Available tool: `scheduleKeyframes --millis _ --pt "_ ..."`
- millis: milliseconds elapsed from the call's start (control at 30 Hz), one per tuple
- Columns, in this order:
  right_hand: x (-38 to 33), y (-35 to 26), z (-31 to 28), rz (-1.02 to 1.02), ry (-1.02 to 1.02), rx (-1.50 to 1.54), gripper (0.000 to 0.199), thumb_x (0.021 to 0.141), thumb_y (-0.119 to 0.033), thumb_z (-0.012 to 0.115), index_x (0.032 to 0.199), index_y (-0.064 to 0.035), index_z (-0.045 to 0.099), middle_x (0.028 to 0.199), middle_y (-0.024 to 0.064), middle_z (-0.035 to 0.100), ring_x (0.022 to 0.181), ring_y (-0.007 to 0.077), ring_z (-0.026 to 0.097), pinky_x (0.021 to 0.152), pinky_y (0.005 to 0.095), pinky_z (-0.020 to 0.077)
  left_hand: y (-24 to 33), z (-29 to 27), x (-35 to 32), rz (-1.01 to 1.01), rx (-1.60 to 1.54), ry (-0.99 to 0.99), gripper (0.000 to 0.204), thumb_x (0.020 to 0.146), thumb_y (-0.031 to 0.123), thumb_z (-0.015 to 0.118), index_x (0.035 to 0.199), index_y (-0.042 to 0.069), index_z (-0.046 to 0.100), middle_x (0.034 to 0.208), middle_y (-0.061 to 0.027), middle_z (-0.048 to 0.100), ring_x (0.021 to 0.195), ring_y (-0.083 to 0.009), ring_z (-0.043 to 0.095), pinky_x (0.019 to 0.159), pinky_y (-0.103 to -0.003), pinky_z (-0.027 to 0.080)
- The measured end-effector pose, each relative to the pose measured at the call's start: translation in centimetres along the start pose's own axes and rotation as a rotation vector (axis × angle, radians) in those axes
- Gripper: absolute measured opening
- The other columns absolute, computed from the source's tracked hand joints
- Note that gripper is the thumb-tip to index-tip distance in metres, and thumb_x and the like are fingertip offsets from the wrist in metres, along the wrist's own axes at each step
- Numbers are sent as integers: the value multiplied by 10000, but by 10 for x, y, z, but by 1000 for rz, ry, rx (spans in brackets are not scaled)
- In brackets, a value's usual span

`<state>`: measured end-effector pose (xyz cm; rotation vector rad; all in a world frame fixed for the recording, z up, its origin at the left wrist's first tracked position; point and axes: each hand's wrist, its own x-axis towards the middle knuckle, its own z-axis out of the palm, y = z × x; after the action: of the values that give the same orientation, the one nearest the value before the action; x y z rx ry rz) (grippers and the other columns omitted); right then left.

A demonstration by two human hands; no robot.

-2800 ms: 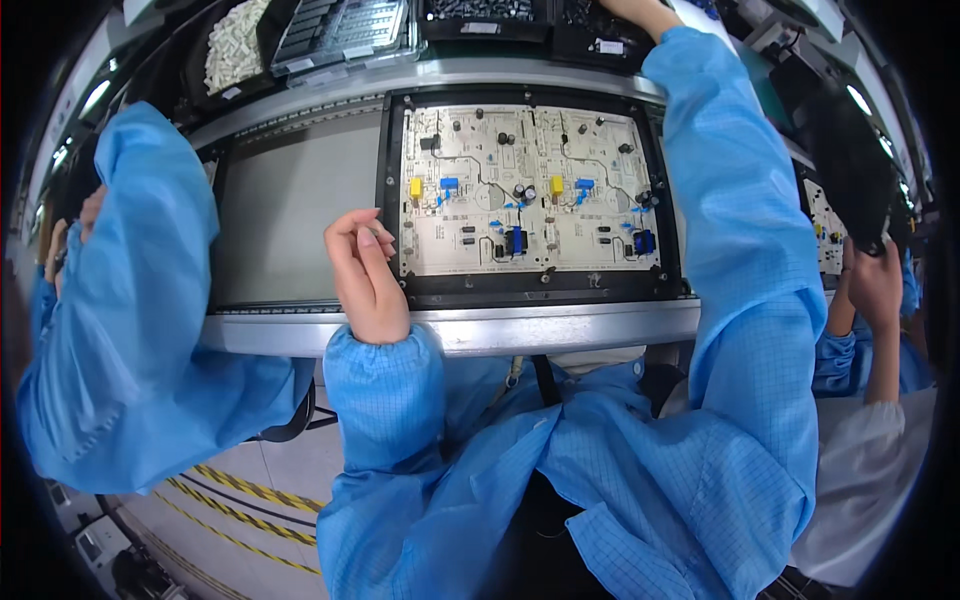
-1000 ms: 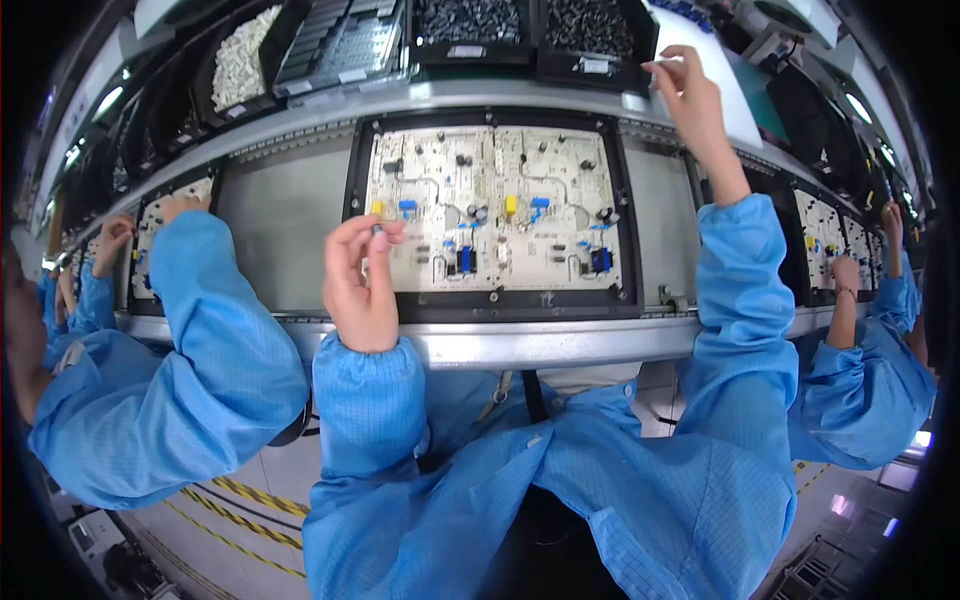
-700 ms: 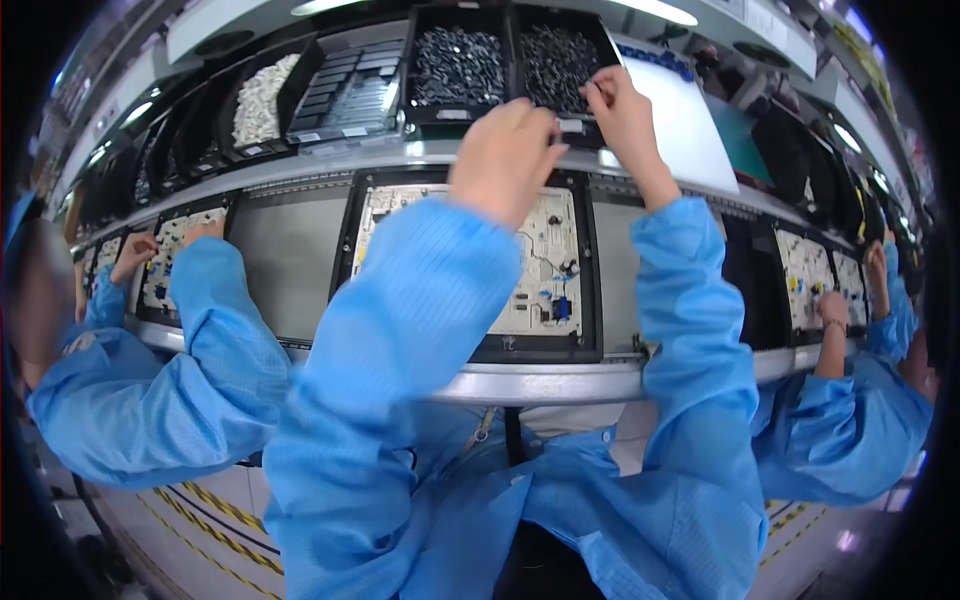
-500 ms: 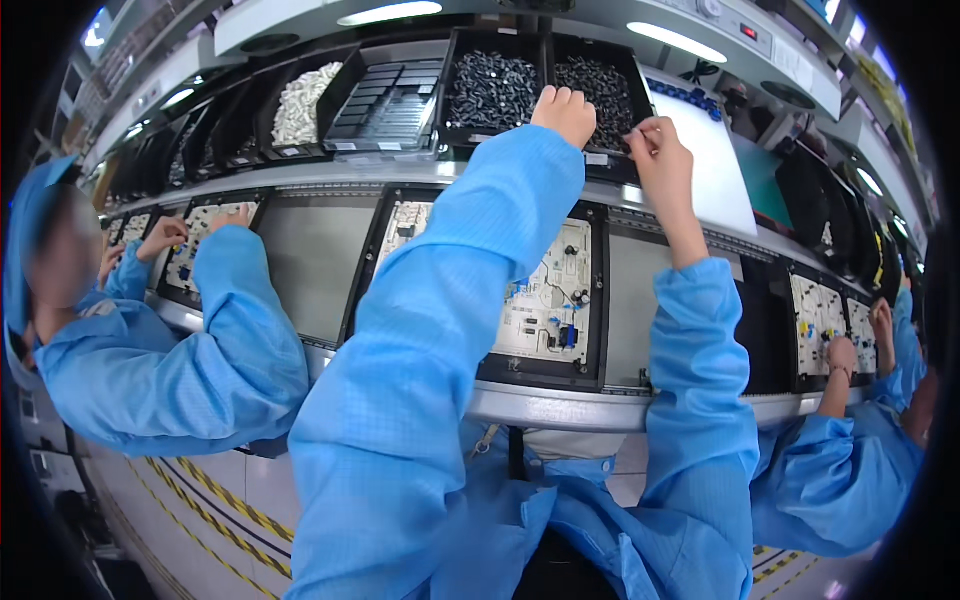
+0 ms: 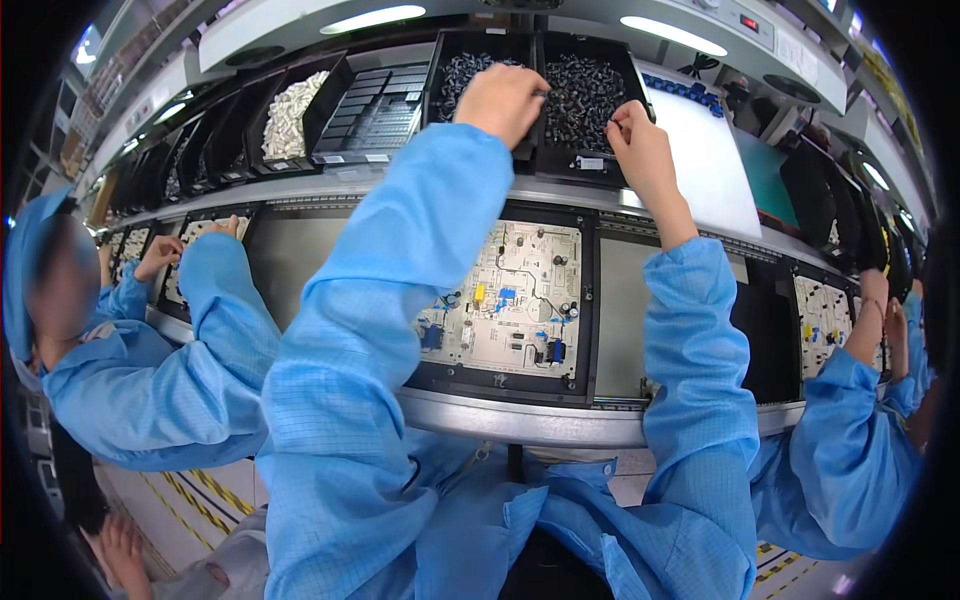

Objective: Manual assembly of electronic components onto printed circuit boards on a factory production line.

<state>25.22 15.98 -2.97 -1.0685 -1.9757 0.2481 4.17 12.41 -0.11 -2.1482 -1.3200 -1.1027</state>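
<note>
Our left hand (image 5: 503, 103) at right edge of left bin (image 5: 515, 45), fingers curled; right hand (image 5: 638, 145) at front right corner of right bin (image 5: 555, 162), fingertips close together; whether gripping, we cannot tell. Circuit board (image 5: 535, 285) within frame (image 5: 589, 300) edges, partly behind sleeve (image 5: 395, 225). Best we pick black parts (image 5: 580, 105) singly.

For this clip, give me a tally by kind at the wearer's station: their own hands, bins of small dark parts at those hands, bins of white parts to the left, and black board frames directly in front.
Own hands: 2 (left hand, right hand)
Dark-part bins: 2 (left bin, right bin)
White-part bin: 1
Black board frame: 1
Total: 6
</note>
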Motion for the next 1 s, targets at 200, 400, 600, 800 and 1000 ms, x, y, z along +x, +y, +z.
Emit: scheduleKeyframes --millis 200,400,600,800,1000 --pt "20 20 40 -34 121 -32 141 856 -88 555 970 -34 491 767 178 609 729 354 607 635 395 469 -50 4 -27 -276 168 -450 153 786 176 651 897 73 637 859 -113 640 803 -279 613 739 -383 480" --pt "14 23 43 -55 172 -34 108 873 -66 508 973 -32 487 820 201 598 785 385 590 663 410 465 -104 -49 -16 -280 137 30 187 808 265 624 777 81 623 761 -94 610 785 -289 608 681 -383 490" --pt "11 14 46 -2 115 -76 115 891 -122 489 979 -50 491 874 192 615 816 383 593 675 442 473 -165 -49 -49 -475 627 -364 282 784 383 655 891 122 679 862 -88 622 918 -243 599 804 -385 452" --pt "11 4 54 3 112 -46 109 894 -134 487 976 -61 491 858 193 616 808 386 592 669 449 471 -159 -67 -27 -824 762 -733 503 732 568 648 980 133 695 1045 -92 646 1011 -242 590 852 -376 409" --pt "6 22 45 48 146 -80 123 888 -151 496 983 -74 497 860 177 623 806 385 595 669 448 476 -178 -49 -46 -193 180 -152 186 840 189 522 853 19 595 826 -78 625 769 -215 595 694 -361 448"
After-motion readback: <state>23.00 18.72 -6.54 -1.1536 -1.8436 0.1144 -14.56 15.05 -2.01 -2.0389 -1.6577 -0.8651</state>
